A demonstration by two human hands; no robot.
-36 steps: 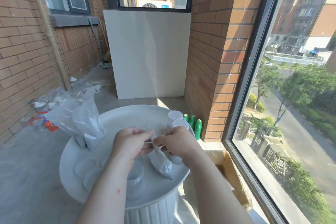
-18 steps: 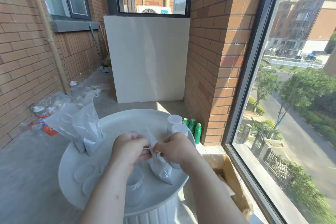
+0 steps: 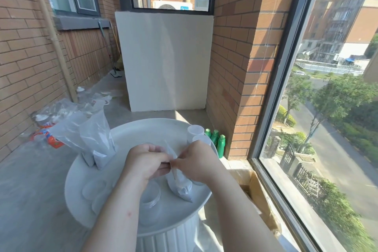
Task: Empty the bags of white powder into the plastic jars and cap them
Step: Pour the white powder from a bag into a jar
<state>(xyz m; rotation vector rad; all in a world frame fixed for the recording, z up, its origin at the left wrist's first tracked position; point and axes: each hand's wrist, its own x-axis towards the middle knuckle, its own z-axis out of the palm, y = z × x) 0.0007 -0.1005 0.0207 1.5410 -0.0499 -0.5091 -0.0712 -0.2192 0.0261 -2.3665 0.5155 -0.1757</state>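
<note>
A small clear bag of white powder [image 3: 181, 185] stands on the round white table [image 3: 155, 131]. My left hand [image 3: 146, 160] and my right hand [image 3: 196, 159] pinch its top between them, fingertips close together. An open clear plastic jar [image 3: 150, 198] stands just below my left wrist, partly hidden by my forearm. Two capped white jars [image 3: 196, 131] stand at the table's far right. Larger bags of white powder [image 3: 98, 139] lean upright at the left rim. Loose lids [image 3: 92, 188] lie at the near left.
Three green bottles [image 3: 216, 141] stand on the floor by the brick pillar. A cardboard box [image 3: 255, 194] sits to the right under the window. Plastic litter [image 3: 47, 129] lies on the floor by the left wall. A broom [image 3: 108, 53] leans in the far corner.
Both hands have sunk slightly and drawn closer together over the bag's top, and the bag's neck now stands up between them. The view has tilted upward a little.
</note>
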